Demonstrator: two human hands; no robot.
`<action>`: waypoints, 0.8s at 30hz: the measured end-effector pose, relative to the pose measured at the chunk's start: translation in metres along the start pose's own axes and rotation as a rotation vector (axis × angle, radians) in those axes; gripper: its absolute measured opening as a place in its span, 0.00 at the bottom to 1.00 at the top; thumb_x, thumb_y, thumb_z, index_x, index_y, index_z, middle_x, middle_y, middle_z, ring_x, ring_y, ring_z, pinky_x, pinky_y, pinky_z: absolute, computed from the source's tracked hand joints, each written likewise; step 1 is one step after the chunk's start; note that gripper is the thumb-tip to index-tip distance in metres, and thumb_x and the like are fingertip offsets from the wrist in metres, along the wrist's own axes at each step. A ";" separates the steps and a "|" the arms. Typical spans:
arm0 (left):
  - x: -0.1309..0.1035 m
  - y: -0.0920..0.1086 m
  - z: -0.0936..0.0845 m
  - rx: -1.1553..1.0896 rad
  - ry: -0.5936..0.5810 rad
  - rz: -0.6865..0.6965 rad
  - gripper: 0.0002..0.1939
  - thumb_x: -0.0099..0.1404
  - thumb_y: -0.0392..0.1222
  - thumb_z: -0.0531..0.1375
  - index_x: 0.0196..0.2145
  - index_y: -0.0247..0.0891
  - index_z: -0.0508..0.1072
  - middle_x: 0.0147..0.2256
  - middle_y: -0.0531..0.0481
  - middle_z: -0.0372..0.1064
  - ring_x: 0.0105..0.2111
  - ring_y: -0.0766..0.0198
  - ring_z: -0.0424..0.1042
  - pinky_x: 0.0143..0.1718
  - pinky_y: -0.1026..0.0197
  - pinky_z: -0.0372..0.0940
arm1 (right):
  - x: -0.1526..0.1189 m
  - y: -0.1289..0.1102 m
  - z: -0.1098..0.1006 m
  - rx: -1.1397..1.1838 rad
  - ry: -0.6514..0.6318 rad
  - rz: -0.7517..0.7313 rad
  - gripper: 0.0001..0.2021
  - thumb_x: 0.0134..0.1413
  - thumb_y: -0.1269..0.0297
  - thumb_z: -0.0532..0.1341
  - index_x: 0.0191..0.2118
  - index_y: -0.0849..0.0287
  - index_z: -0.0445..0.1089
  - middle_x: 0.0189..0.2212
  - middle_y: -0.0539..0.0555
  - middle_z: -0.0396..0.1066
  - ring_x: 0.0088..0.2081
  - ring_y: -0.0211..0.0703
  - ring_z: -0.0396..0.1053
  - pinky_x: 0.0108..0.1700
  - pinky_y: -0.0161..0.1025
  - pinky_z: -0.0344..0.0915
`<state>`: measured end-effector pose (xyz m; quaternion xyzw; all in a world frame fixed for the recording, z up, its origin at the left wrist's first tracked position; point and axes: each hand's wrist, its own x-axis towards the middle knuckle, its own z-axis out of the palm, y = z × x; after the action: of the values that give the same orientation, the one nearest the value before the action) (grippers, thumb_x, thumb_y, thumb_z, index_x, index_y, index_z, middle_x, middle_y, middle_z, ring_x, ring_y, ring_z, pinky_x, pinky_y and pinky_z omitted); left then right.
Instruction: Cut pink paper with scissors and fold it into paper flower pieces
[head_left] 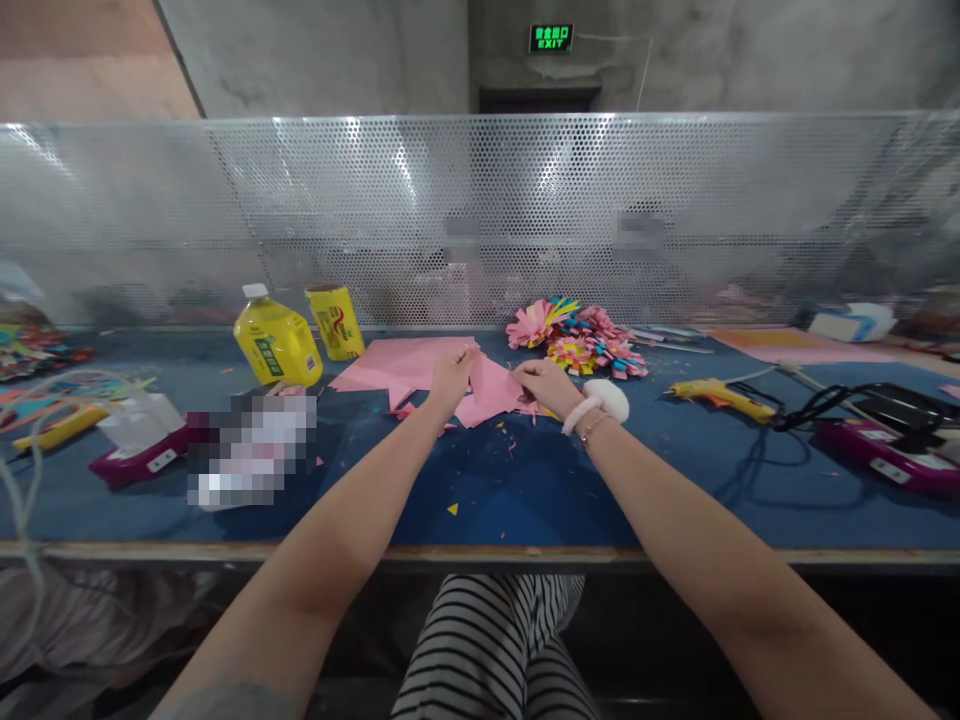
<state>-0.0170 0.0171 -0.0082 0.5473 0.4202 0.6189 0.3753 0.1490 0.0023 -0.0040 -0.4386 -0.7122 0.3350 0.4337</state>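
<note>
Between my two hands a cut piece of pink paper (pixel 491 392) is held up a little above the blue tabletop. My left hand (pixel 452 378) pinches its upper left part, fingers closed. At its right edge my right hand (pixel 546 386) is closed too, thumb and fingertips together on the paper. A larger pink sheet (pixel 390 362) lies flat behind and to the left of my left hand. Pink scraps (pixel 405 411) are scattered under and around my hands. Just beyond my right hand sits a pile of fringed paper flowers (pixel 577 340) in pink, yellow and blue.
A yellow jug (pixel 277 340) and a yellow canister (pixel 335 322) stand at the left. A yellow glue gun (pixel 724 398) with a cord and a purple power strip (pixel 892 455) lie at the right. A perforated metal screen (pixel 480 220) runs along the table's back edge.
</note>
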 end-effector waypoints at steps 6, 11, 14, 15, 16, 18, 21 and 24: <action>-0.006 0.007 0.003 0.047 -0.003 0.057 0.19 0.54 0.54 0.53 0.17 0.36 0.60 0.13 0.55 0.55 0.15 0.71 0.56 0.17 0.67 0.51 | -0.004 -0.009 -0.008 -0.232 0.101 -0.158 0.11 0.42 0.63 0.54 0.17 0.63 0.63 0.14 0.49 0.61 0.19 0.32 0.60 0.23 0.30 0.57; -0.005 0.012 0.002 0.076 0.086 -0.019 0.15 0.56 0.44 0.50 0.16 0.36 0.61 0.10 0.56 0.52 0.12 0.72 0.53 0.16 0.67 0.49 | -0.007 -0.014 -0.009 -0.048 0.129 -0.027 0.11 0.45 0.63 0.53 0.22 0.65 0.67 0.18 0.52 0.67 0.18 0.32 0.63 0.22 0.30 0.61; -0.002 0.010 -0.002 0.116 0.088 -0.008 0.15 0.56 0.44 0.50 0.17 0.35 0.65 0.09 0.55 0.52 0.12 0.72 0.53 0.16 0.67 0.48 | -0.004 -0.009 -0.007 0.144 0.175 0.004 0.09 0.45 0.64 0.56 0.27 0.64 0.69 0.24 0.54 0.70 0.27 0.37 0.69 0.29 0.33 0.67; -0.001 0.009 -0.004 0.119 0.085 -0.002 0.15 0.56 0.45 0.50 0.18 0.35 0.67 0.10 0.55 0.54 0.12 0.73 0.53 0.16 0.68 0.48 | -0.002 -0.006 -0.007 0.185 0.181 -0.002 0.08 0.44 0.64 0.56 0.28 0.64 0.69 0.26 0.55 0.71 0.29 0.38 0.69 0.32 0.34 0.68; 0.000 0.008 -0.005 0.116 0.086 0.002 0.15 0.56 0.45 0.51 0.20 0.35 0.68 0.12 0.55 0.56 0.12 0.73 0.53 0.16 0.68 0.48 | 0.000 -0.003 -0.006 0.221 0.184 -0.011 0.08 0.44 0.64 0.57 0.28 0.63 0.69 0.27 0.55 0.71 0.30 0.39 0.70 0.34 0.36 0.68; 0.002 0.006 -0.007 0.103 0.100 -0.001 0.15 0.55 0.47 0.52 0.23 0.34 0.69 0.16 0.53 0.62 0.13 0.74 0.55 0.16 0.68 0.50 | 0.003 0.001 -0.005 0.286 0.191 -0.001 0.08 0.43 0.65 0.57 0.30 0.63 0.69 0.28 0.54 0.72 0.31 0.40 0.70 0.36 0.38 0.68; 0.003 0.004 -0.008 0.047 0.141 -0.059 0.16 0.56 0.48 0.52 0.22 0.33 0.68 0.20 0.50 0.65 0.15 0.74 0.58 0.19 0.68 0.55 | 0.004 0.004 -0.004 0.372 0.191 0.014 0.08 0.43 0.64 0.58 0.30 0.63 0.68 0.28 0.54 0.71 0.31 0.39 0.70 0.38 0.39 0.68; 0.003 0.003 -0.006 -0.076 0.101 -0.234 0.17 0.58 0.49 0.50 0.20 0.33 0.65 0.18 0.50 0.64 0.16 0.71 0.62 0.22 0.65 0.60 | 0.005 0.003 -0.003 0.432 0.202 0.015 0.07 0.38 0.68 0.59 0.29 0.63 0.66 0.26 0.52 0.68 0.29 0.36 0.68 0.38 0.38 0.68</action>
<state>-0.0237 0.0181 -0.0041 0.4481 0.4758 0.6132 0.4436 0.1515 0.0081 -0.0043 -0.3719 -0.5738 0.4373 0.5841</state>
